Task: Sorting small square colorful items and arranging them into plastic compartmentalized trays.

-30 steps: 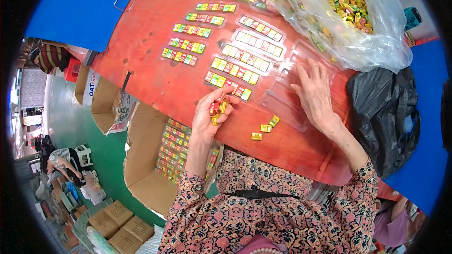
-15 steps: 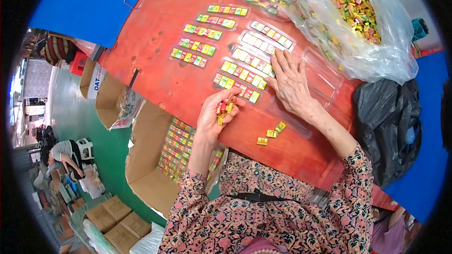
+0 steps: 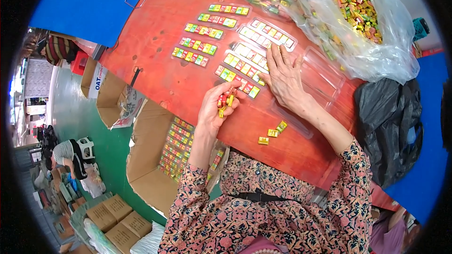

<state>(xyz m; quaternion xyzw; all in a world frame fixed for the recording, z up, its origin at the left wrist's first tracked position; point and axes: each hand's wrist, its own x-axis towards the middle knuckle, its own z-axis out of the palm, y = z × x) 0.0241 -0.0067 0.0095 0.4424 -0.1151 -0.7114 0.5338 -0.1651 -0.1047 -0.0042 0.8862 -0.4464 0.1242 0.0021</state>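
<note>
Red-stained wooden tabletop (image 3: 150, 42) spans the frame's centre, where rows of small multicoloured blocks (image 3: 241, 67) lie. Light, flat touch should keep them aligned: the right hand (image 3: 286, 82) spreads open over their right ends, while the left hand (image 3: 214, 108) clasps red-and-yellow wrapped pieces (image 3: 223, 104). Rightward lies clear plastic packaging (image 3: 325, 73); upper right, a bulging transparent bag (image 3: 395, 61) crowds the reach.

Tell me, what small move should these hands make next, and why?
Perhaps bring the left hand over to the clear trays on the right: it holds a cluster of small wrapped pieces, and those trays look unfilled, while the rows of pieces near the right hand look complete.
</note>
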